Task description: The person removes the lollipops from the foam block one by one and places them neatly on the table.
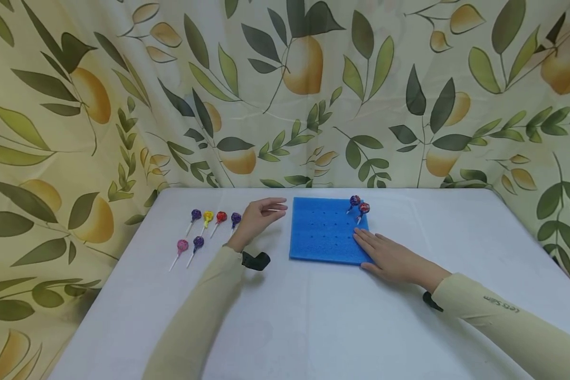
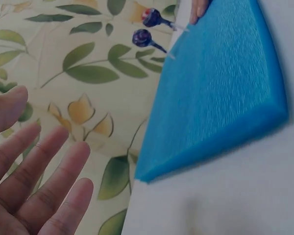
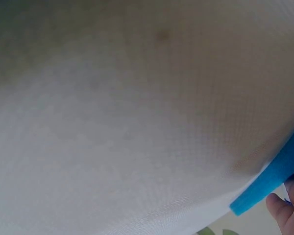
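Observation:
A blue foam board (image 1: 319, 230) with rows of small holes lies on the table. Two lollipops (image 1: 363, 208) stand on their sticks in its back right corner, seen also in the left wrist view as dark wrapped heads (image 2: 142, 38). My right hand (image 1: 393, 258) rests with extended fingers on the board's right edge, its thumb by the front right corner. To the left of the board, my left hand (image 1: 253, 221) hovers with nothing in it, the fingers apart in the left wrist view. It partly overlaps a purple lollipop (image 1: 236, 217).
Several loose lollipops lie left of my left hand, among them a yellow one (image 1: 208, 217), a red one (image 1: 221, 217) and a pink one (image 1: 182, 245). A white cloth (image 1: 304, 327) covers the table. Behind it hangs a leaf-patterned curtain (image 1: 285, 132).

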A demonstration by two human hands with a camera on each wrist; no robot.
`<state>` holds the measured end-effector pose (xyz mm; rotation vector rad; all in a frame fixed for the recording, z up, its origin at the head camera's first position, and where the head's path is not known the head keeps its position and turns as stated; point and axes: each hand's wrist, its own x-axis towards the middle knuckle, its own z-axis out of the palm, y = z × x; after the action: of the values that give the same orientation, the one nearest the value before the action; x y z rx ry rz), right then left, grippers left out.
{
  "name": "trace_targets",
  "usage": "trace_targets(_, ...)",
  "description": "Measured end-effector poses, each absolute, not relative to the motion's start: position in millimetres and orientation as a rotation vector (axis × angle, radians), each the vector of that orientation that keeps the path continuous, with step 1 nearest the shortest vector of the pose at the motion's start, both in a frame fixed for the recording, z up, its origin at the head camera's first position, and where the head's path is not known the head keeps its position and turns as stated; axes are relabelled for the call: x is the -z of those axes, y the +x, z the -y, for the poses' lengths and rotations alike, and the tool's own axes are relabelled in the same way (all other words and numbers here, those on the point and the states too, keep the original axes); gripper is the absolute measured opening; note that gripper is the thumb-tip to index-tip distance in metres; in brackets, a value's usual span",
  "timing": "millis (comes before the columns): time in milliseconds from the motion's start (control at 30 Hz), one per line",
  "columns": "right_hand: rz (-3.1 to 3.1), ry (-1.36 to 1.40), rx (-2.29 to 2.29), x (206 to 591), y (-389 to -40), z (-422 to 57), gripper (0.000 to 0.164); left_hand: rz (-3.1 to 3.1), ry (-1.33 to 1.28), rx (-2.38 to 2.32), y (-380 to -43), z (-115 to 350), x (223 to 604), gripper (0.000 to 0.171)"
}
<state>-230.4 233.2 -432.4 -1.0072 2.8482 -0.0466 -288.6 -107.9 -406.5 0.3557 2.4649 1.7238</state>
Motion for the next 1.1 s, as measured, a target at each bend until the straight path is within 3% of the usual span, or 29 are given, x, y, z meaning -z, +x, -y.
trace_targets(567, -2.856, -1.021, 0.036, 433, -230, -233, 0.071, -2.409, 0.520, -1.817, -314, 37, 427, 0.040)
trace_targets(1100, -2.841, -1.007, 0.035, 434, -232, -234, 0.073, -2.426, 0.411, -1.834, -331, -21, 441, 0.041)
